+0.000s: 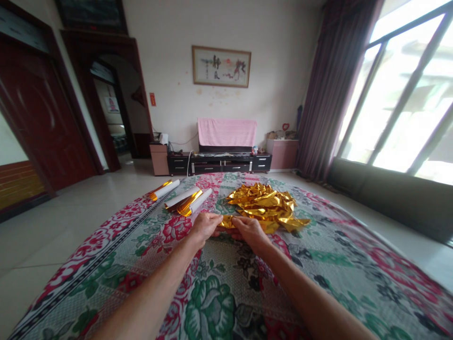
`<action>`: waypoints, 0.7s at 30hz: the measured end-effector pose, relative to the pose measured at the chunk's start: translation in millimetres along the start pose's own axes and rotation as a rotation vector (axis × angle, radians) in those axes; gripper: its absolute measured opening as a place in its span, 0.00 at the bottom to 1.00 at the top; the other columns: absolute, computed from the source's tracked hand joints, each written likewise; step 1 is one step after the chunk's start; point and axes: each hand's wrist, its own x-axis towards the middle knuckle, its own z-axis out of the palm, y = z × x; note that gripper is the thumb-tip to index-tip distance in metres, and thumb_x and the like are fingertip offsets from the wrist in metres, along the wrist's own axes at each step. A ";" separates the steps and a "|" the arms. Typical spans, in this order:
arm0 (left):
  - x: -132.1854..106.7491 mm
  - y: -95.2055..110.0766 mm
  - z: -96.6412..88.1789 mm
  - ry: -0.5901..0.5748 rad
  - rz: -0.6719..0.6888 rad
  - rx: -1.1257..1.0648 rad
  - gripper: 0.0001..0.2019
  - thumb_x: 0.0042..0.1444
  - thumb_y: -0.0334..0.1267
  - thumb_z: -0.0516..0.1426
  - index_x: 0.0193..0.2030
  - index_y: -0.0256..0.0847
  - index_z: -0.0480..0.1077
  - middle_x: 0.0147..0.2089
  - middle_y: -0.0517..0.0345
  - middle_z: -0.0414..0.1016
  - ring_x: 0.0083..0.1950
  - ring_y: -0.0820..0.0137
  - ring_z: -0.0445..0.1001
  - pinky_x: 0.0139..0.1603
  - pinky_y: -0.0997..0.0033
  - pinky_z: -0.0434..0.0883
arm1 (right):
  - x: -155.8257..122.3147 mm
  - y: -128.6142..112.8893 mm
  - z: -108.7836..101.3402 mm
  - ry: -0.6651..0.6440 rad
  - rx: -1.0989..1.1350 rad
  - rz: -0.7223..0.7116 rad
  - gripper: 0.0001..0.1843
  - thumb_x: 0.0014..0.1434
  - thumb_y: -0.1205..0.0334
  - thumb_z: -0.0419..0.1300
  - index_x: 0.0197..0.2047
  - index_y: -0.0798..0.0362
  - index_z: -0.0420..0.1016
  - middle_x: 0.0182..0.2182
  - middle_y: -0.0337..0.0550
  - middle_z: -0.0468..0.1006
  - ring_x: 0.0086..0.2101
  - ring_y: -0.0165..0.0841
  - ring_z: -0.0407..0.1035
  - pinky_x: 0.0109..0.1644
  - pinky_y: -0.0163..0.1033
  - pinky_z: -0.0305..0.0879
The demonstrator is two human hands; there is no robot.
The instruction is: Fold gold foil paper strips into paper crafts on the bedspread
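Note:
A small piece of gold foil paper (pixel 227 221) is pinched between both of my hands over a floral cloth (pixel 226 293). My left hand (pixel 205 226) grips its left end with fingers closed. My right hand (pixel 249 230) grips its right end, fingers also closed. Just beyond my hands lies a pile of folded gold foil pieces (pixel 264 202). To the left of the pile lie rolled sheets, white outside and gold inside (pixel 189 200), with one more roll (pixel 163 189) farther left.
The cloth covers a wide flat surface reaching toward a dark TV cabinet (pixel 219 163) with a pink cloth (pixel 227 132) draped over the screen. A dark red door (pixel 42 118) stands left, a large window with curtain (pixel 399 94) right. Pale tiled floor surrounds.

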 end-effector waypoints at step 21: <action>1.2 -2.5 3.1 0.046 0.037 0.053 0.14 0.48 0.43 0.55 0.37 0.36 0.73 0.32 0.54 0.76 0.32 0.66 0.75 0.25 0.75 0.67 | 2.0 2.1 0.8 0.060 0.031 0.019 0.12 0.52 0.61 0.55 0.38 0.55 0.76 0.27 0.39 0.78 0.27 0.29 0.72 0.26 0.29 0.67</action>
